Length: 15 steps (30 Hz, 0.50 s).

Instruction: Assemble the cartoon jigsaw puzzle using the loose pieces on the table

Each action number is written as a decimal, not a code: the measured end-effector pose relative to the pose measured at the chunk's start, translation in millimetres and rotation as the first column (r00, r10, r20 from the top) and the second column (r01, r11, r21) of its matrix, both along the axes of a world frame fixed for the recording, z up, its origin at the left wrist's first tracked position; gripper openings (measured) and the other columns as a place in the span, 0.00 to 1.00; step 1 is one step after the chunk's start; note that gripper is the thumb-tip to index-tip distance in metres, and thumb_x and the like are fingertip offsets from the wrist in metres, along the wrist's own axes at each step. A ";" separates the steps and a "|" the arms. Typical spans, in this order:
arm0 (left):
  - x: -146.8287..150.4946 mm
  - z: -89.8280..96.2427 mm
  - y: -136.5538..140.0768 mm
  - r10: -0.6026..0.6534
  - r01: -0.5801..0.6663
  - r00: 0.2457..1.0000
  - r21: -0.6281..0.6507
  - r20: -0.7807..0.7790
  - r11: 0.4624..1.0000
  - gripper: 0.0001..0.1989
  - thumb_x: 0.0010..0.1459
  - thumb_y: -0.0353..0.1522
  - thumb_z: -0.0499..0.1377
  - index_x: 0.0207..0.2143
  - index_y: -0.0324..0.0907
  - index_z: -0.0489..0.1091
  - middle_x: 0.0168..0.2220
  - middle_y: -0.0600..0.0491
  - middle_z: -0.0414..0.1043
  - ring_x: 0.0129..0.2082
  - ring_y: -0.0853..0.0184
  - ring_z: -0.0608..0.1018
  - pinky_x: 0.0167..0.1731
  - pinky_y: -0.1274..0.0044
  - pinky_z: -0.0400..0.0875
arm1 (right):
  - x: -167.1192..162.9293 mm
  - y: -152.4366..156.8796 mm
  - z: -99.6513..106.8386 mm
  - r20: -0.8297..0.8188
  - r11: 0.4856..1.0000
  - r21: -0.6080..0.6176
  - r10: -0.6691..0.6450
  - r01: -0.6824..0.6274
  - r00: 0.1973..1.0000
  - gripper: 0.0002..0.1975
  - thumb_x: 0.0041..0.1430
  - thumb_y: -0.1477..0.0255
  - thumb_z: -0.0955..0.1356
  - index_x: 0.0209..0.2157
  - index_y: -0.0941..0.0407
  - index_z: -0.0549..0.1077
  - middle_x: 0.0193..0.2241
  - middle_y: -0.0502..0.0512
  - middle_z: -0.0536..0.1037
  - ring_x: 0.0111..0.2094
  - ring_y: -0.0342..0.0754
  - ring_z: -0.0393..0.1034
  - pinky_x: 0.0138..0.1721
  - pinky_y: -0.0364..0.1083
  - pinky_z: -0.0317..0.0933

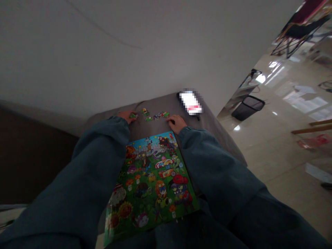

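My left hand (126,116) rests at the far left of the grey fabric surface, its fingers closed on a small green jigsaw puzzle piece (133,115). Across from it, my right hand (177,123) lies with thumb and fingers curled into a pinch. Its fingertips are beside a short row of colourful puzzle pieces (157,117); whether they grip anything is too small to tell. Another small cluster of pieces (145,111) lies between the hands. Nearer to me, between my forearms, lies a large glossy board (153,176) printed with cartoon plants and zombies.
A lit phone (190,103), its screen blurred, lies at the surface's back right. A pale wall (155,45) rises behind the grey fabric surface (220,138). On the shiny tiled floor at right are a black bin (247,108) and a folding chair (301,31).
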<state>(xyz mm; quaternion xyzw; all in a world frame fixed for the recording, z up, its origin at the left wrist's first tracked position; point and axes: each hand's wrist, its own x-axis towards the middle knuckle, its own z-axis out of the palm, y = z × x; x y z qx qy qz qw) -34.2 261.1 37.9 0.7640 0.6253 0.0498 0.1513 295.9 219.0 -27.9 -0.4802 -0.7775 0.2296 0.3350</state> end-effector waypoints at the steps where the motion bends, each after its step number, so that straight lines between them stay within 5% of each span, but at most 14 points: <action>1: 1.7 -0.2 0.1 0.002 -0.003 1.000 -0.027 -0.023 1.000 0.20 0.65 0.39 0.60 0.55 0.40 0.68 0.54 0.46 0.71 0.50 0.58 0.77 0.48 0.61 0.76 | 0.1 0.6 -0.6 0.004 1.000 0.000 0.000 0.000 1.000 0.12 0.57 0.79 0.65 0.38 0.55 0.80 0.41 0.57 0.80 0.46 0.54 0.71 0.55 0.55 0.63; 9: -18.7 18.8 -25.6 -0.079 0.042 0.985 -0.231 -0.154 0.972 0.19 0.65 0.40 0.60 0.54 0.39 0.69 0.53 0.47 0.72 0.49 0.57 0.77 0.48 0.62 0.76 | 1.2 0.9 0.7 0.007 1.000 -0.003 0.010 -0.010 1.000 0.12 0.59 0.79 0.65 0.38 0.55 0.80 0.42 0.58 0.80 0.46 0.54 0.72 0.55 0.54 0.63; 15: -30.2 54.1 -48.3 -0.211 0.151 0.950 -0.254 -0.228 0.955 0.19 0.65 0.39 0.60 0.55 0.40 0.68 0.54 0.45 0.71 0.49 0.59 0.77 0.48 0.61 0.76 | 1.3 -0.5 3.0 -0.002 1.000 -0.010 0.014 -0.014 1.000 0.11 0.59 0.78 0.66 0.38 0.56 0.80 0.41 0.58 0.80 0.45 0.54 0.73 0.55 0.54 0.63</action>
